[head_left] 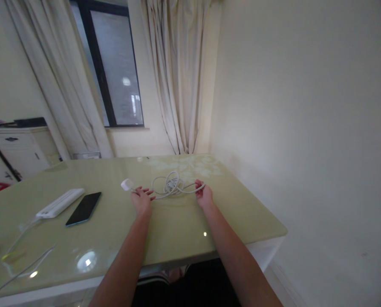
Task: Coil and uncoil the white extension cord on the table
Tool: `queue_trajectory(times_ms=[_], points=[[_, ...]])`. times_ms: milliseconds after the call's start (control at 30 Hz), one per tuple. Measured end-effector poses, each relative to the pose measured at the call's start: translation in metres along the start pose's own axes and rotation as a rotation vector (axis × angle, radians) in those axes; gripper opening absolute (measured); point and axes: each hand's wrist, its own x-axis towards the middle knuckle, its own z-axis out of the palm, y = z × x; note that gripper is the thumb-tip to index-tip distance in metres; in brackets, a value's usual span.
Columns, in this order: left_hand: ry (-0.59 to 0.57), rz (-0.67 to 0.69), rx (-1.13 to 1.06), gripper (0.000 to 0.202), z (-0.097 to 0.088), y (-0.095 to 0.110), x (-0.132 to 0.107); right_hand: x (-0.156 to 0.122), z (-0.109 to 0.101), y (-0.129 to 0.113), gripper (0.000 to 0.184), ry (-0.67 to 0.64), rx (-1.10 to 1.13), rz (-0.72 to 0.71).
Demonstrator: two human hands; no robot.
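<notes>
A white cable (pixel 171 184) lies in a loose coil on the pale green glass table (pixel 177 226), with a white plug (pixel 126 184) at its left end. My left hand (pixel 142 200) rests on the table just right of the plug, fingers stretched toward the coil and touching the cable's lower strand. My right hand (pixel 203 194) is at the coil's right side, fingers pinched on a loop of the cable.
A black phone (pixel 83 208) and a white power strip (pixel 60 203) lie at the left, with thin white cords (pixel 24 264) trailing to the near left edge. A wall runs close along the table's right side. Curtains and a window stand behind.
</notes>
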Motion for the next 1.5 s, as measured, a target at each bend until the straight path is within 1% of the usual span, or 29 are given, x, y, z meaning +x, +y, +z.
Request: queue_trajectory(times_ms=[67,133,200,267,333,433,533,600,633,667,700,767,833,900,933,967,1000,1033,1133,1200,1267,1300,1367,1400,1433,1500], points=[[0.009,-0.050,-0.043,0.013,0.001,-0.003,0.003,0.000,-0.001,-0.003,0.028,-0.015,0.017,0.000],[0.016,-0.070,-0.067,0.016,0.002,-0.007,0.006,-0.002,0.000,-0.004,0.035,-0.053,0.031,0.011],[0.015,-0.056,-0.075,0.021,0.002,-0.012,0.009,-0.005,0.002,-0.003,0.036,-0.092,0.006,0.004],[-0.014,-0.011,-0.025,0.023,0.003,-0.017,0.011,-0.007,0.005,-0.001,0.031,-0.111,-0.074,-0.054],[-0.062,0.026,0.067,0.019,0.002,-0.021,0.012,-0.008,0.006,0.002,0.029,-0.121,-0.207,-0.148],[-0.127,0.067,0.168,0.011,-0.001,-0.022,0.012,-0.006,0.005,0.007,0.034,-0.120,-0.491,-0.284],[-0.176,0.151,0.205,0.009,-0.002,-0.020,0.008,-0.001,-0.002,0.010,0.038,-0.057,-0.829,-0.452],[-0.229,0.182,0.140,0.016,-0.001,-0.016,0.004,0.002,-0.006,0.010,0.037,0.011,-1.009,-0.577],[-0.263,0.161,0.064,0.020,0.000,-0.014,0.002,0.002,-0.008,0.010,0.034,0.042,-1.063,-0.648],[-0.298,0.111,-0.036,0.024,0.002,-0.012,-0.001,0.002,-0.010,0.010,0.030,0.066,-1.096,-0.723],[-0.332,0.036,-0.144,0.025,0.003,-0.010,-0.003,0.000,-0.010,0.010,0.029,0.080,-1.118,-0.800],[-0.383,-0.112,-0.327,0.024,0.005,-0.005,-0.008,-0.005,-0.009,0.011,0.038,0.050,-1.161,-0.936],[-0.425,-0.192,-0.415,0.021,0.007,-0.001,-0.013,-0.014,-0.005,0.015,0.047,-0.089,-1.209,-1.012],[-0.477,-0.210,-0.420,0.018,0.008,0.003,-0.019,-0.024,0.000,0.019,0.054,-0.275,-1.218,-1.053],[-0.516,-0.206,-0.404,0.019,0.008,0.004,-0.023,-0.028,0.003,0.021,0.059,-0.346,-1.206,-1.071],[-0.570,-0.202,-0.380,0.021,0.008,0.005,-0.028,-0.032,0.005,0.023,0.064,-0.384,-1.187,-1.088],[-0.639,-0.198,-0.346,0.025,0.007,0.006,-0.033,-0.035,0.006,0.023,0.066,-0.388,-1.164,-1.101],[-0.719,-0.193,-0.307,0.028,0.007,0.006,-0.038,-0.038,0.007,0.023,0.062,-0.368,-1.144,-1.105],[-0.946,-0.164,-0.174,0.034,0.005,0.008,-0.052,-0.037,0.005,0.020,0.040,-0.306,-1.080,-1.053],[-1.012,-0.122,-0.082,0.042,0.005,0.007,-0.057,-0.032,0.004,0.019,0.037,-0.287,-0.983,-0.981],[-1.000,-0.077,0.006,0.053,0.007,0.005,-0.056,-0.024,0.004,0.018,0.040,-0.230,-0.802,-0.882],[-0.973,-0.060,0.041,0.054,0.007,0.004,-0.054,-0.020,0.004,0.017,0.042,-0.186,-0.692,-0.820],[-0.881,-0.048,0.081,0.048,0.008,-0.002,-0.045,-0.014,0.005,0.016,0.050,-0.105,-0.473,-0.696],[-0.816,-0.043,0.093,0.043,0.009,-0.006,-0.040,-0.012,0.006,0.014,0.053,-0.081,-0.384,-0.647],[-0.727,-0.025,0.113,0.038,0.009,-0.009,-0.034,-0.010,0.007,0.012,0.054,-0.067,-0.314,-0.609],[-0.518,0.040,0.175,0.030,0.008,-0.016,-0.022,-0.010,0.008,0.008,0.055,-0.070,-0.219,-0.558]])
